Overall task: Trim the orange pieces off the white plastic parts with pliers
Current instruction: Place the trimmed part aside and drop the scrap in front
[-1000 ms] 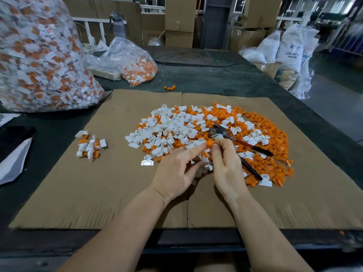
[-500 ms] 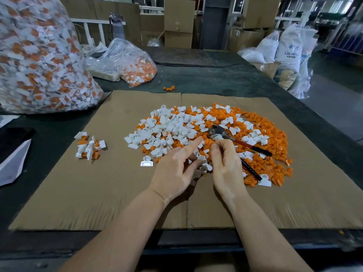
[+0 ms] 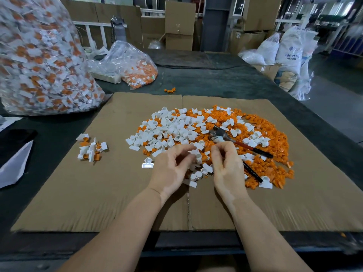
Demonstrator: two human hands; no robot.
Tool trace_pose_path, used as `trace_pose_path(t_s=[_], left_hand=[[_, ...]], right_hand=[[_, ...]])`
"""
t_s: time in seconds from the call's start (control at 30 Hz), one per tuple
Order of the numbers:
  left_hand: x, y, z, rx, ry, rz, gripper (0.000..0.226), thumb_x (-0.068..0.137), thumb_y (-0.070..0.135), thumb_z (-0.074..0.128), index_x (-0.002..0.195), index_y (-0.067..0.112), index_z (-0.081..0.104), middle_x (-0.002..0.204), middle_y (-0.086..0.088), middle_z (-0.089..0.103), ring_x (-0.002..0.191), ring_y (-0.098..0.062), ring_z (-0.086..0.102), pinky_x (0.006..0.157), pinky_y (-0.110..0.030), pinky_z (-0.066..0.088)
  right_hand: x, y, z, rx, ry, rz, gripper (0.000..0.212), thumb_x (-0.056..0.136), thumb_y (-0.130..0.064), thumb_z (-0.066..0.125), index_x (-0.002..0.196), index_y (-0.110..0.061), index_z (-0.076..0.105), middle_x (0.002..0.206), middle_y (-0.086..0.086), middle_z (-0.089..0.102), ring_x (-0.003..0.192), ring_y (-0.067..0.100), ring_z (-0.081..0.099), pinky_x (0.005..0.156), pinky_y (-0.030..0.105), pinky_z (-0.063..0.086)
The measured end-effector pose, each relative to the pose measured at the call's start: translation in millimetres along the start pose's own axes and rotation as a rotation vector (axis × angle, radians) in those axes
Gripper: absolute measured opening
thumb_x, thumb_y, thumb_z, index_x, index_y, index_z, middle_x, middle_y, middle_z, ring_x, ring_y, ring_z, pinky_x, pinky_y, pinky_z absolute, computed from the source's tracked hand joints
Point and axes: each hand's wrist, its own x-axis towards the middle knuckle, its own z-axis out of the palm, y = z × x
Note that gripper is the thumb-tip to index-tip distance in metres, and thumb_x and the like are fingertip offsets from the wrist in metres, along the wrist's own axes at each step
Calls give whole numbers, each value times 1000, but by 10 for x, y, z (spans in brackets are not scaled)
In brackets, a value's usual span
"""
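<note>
Right now both hands work at the near edge of a heap of white plastic parts and orange pieces spread over a flattened sheet of cardboard on the dark surface. The left hand has its fingers curled inward with the tips meeting among the white parts; it seems to pinch one small white part, though the blur and the crowd of similar bits make that hard to confirm. The right hand is likewise curled, thumb and forefinger drawn together just above the heap, and whether anything sits between them cannot be told. The pliers lie on the heap just beyond the right hand, metal head toward the far left, red and black handles splayed toward the near right, and neither hand touches them. White parts gather mostly on the left of the heap, loose orange pieces on the right. A small cluster of untrimmed parts sits apart on the cardboard to the left, and a single white part lies just left of the left hand. On the surface to the far left stands a large clear bag full of white and orange parts, with a smaller bag behind the cardboard.
</note>
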Motion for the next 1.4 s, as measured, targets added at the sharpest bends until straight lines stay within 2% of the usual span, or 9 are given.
trace_pose_path(t_s=[0.13, 0.3, 0.43, 0.67, 0.87, 1.0, 1.1, 1.27, 1.4], left_hand=[[18, -10, 3, -98, 2, -72, 17, 88, 16, 63, 101, 25, 68, 82, 4, 68, 79, -5, 64, 72, -11, 47], [36, 2, -17, -213, 43, -119, 20, 87, 14, 64, 89, 34, 63, 75, -1, 67, 66, -10, 62, 60, -16, 49], [16, 22, -21, -252, 27, -117, 25, 88, 11, 63, 86, 35, 61, 73, 6, 65, 60, -2, 61, 48, -11, 48], [22, -11, 4, -122, 2, -61, 16, 87, 14, 65, 86, 30, 63, 77, 13, 65, 72, 1, 62, 66, -9, 47], [6, -49, 25, -20, -25, -7, 12, 88, 15, 64, 87, 28, 65, 76, 19, 62, 74, 4, 59, 66, -7, 44], [27, -40, 4, -111, -7, -83, 9, 89, 15, 62, 87, 23, 65, 73, 11, 64, 65, 0, 60, 58, -10, 44], [43, -26, -20, -250, -12, -179, 14, 90, 12, 61, 87, 26, 63, 67, 5, 62, 47, -1, 55, 46, -15, 41], [51, -47, -28, -252, -24, -159, 17, 90, 13, 61, 89, 31, 62, 65, 9, 62, 51, -2, 58, 51, -16, 44], [46, -62, -27, -218, -47, -121, 21, 90, 12, 61, 94, 33, 64, 61, 14, 61, 63, -6, 63, 60, -18, 51]], right_hand=[[-2, 10, 5, -5, -12, -18, 10, 95, -21, 49, 88, -15, 54, 71, -8, 48, 65, 12, 42, 59, 25, 32], [-26, -25, 29, -137, -51, -117, 11, 93, -19, 54, 82, -16, 54, 73, -6, 53, 69, 17, 48, 69, 40, 42], [-47, -47, 54, -370, 20, -242, 16, 88, -13, 62, 73, -10, 56, 65, -3, 54, 63, 17, 50, 76, 33, 32], [-57, -24, 81, -573, 134, -385, 23, 76, -6, 71, 62, -7, 53, 54, 2, 50, 52, 20, 48, 68, 36, 37], [-67, -9, 77, -543, 100, -404, 25, 75, -4, 70, 60, -6, 50, 52, 2, 47, 49, 21, 46, 65, 37, 39], [-57, -36, 69, -441, 17, -293, 19, 84, -13, 67, 67, -8, 59, 60, -1, 56, 59, 18, 51, 73, 32, 30], [-54, -56, 35, -273, -15, -228, 8, 89, -15, 62, 83, -11, 66, 75, -4, 62, 75, 15, 55, 82, 37, 36], [-56, -84, 17, -288, -64, -272, 27, 86, -13, 66, 112, -16, 65, 82, -3, 58, 83, 18, 54, 82, 39, 41], [-47, -85, 15, -298, -63, -307, 23, 84, -10, 67, 106, -16, 70, 82, -4, 56, 83, 18, 53, 78, 41, 42]])
